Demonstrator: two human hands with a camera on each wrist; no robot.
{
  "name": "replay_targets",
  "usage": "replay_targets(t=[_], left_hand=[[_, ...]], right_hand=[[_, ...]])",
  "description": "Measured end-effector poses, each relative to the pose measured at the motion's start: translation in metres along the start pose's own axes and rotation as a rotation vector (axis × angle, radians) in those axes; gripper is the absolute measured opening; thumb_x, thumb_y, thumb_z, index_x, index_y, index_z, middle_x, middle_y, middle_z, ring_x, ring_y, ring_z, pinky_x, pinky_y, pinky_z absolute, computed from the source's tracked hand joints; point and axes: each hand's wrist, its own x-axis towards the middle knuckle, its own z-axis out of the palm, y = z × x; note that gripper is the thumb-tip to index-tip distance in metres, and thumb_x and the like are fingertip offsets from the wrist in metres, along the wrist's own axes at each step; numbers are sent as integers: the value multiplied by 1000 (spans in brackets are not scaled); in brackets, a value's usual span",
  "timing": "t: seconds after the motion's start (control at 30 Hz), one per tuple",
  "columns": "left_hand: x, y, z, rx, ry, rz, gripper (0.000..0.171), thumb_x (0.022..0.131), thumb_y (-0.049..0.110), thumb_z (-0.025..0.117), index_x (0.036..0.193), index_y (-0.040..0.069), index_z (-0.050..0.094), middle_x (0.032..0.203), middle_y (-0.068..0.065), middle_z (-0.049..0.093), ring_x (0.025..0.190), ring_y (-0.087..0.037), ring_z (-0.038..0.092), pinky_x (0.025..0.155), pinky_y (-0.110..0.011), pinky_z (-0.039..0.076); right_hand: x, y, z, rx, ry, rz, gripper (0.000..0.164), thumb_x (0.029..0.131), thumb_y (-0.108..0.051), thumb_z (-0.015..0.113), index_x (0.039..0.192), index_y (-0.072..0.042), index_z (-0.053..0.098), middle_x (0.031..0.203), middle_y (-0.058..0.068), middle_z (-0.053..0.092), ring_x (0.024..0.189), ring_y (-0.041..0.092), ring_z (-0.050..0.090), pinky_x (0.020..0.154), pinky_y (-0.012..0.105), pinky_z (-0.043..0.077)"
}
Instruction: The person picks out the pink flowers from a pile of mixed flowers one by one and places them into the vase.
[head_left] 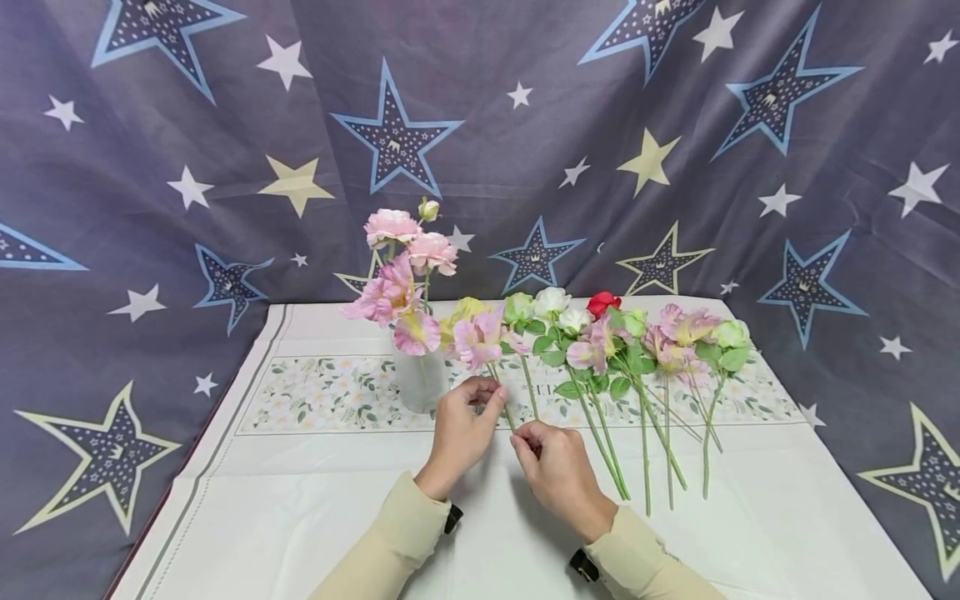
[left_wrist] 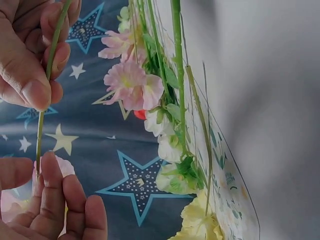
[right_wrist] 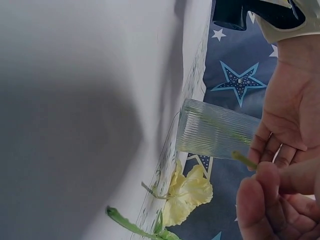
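A pink artificial flower [head_left: 478, 340] with a long thin green stem is held tilted over the table. My left hand [head_left: 467, 421] holds its stem between thumb and fingers, a little below the bloom. Lower down, my right hand [head_left: 558, 471] pinches the same stem [left_wrist: 52, 47] between thumb and forefinger. The cut stem end pokes out past the right fingertips in the right wrist view. Just left of the held bloom stands a ribbed clear vase [right_wrist: 215, 130], with pink flowers [head_left: 408, 250] rising from it.
To the right lies a row of loose flowers: a red rose [head_left: 603, 303], white roses [head_left: 552, 302], pale green and pink blooms, stems toward me. A yellow flower [right_wrist: 189, 194] lies beside the vase. A floral printed band [head_left: 315, 392] crosses the white tablecloth; a starry curtain [head_left: 480, 150] hangs behind.
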Motion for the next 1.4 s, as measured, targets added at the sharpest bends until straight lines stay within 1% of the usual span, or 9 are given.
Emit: replay_targets(t=[0.2, 0.47, 0.73, 0.9, 1.07, 1.13, 1.27, 1.3, 1.4], left_hand=[[3, 3, 1, -27, 36, -10, 10, 96, 18, 73, 92, 9, 76, 80, 3, 73, 77, -14, 68, 74, -32, 55], [5, 4, 3, -4, 65, 23, 7, 94, 14, 74, 91, 8, 77, 79, 1, 74, 74, -16, 68, 72, -32, 55], [7, 8, 0, -11, 83, 56, 8, 94, 13, 76, 89, 6, 77, 80, -1, 75, 75, -18, 68, 73, -36, 56], [11, 15, -7, 2, 121, 152, 10, 93, 11, 77, 85, 5, 77, 77, -2, 73, 75, -19, 68, 73, -40, 57], [19, 24, -15, 36, 172, 262, 9, 89, 6, 79, 82, 6, 75, 74, -3, 72, 75, -20, 70, 71, -42, 56], [23, 26, -19, 48, 204, 316, 7, 86, 1, 80, 85, 4, 73, 77, -6, 73, 75, -22, 71, 70, -42, 56], [32, 34, -28, 59, 269, 428, 19, 81, -6, 80, 99, -1, 72, 90, -13, 75, 85, -28, 74, 75, -43, 59], [35, 36, -30, 59, 286, 456, 23, 81, -6, 80, 102, -2, 72, 94, -15, 75, 87, -30, 74, 76, -43, 59], [45, 45, -39, 58, 333, 528, 23, 82, -5, 78, 105, -3, 73, 101, -18, 76, 92, -34, 73, 81, -45, 58]], right_hand=[[-1, 0, 0, -14, 9, -12, 14, 88, -3, 79, 79, -11, 73, 63, -11, 63, 52, -5, 50, 47, 15, 43], [-1, 3, 1, 14, 28, -28, 13, 87, -2, 80, 79, -10, 74, 63, -9, 64, 52, -5, 51, 47, 14, 43], [3, 6, -7, 50, 33, -25, 6, 92, -12, 78, 85, -12, 77, 68, -8, 70, 56, -7, 58, 54, 14, 50], [6, 11, -15, 28, 58, -18, 9, 93, -16, 77, 87, -11, 78, 69, -6, 70, 57, -4, 58, 55, 17, 52], [7, 17, -22, 23, 76, 17, 12, 95, -18, 76, 86, -11, 78, 68, -7, 69, 57, -2, 59, 55, 19, 52], [7, 20, -24, 28, 82, 32, 13, 95, -19, 75, 85, -11, 78, 67, -8, 68, 57, -2, 59, 55, 20, 52], [7, 24, -27, 26, 93, 44, 14, 95, -20, 75, 84, -12, 77, 66, -10, 66, 56, -3, 57, 54, 20, 51], [7, 24, -27, 25, 94, 46, 14, 96, -21, 75, 84, -13, 77, 66, -11, 66, 55, -3, 56, 54, 20, 51], [7, 25, -29, 20, 98, 50, 15, 96, -23, 74, 84, -13, 77, 65, -12, 64, 54, -3, 54, 52, 20, 50]])
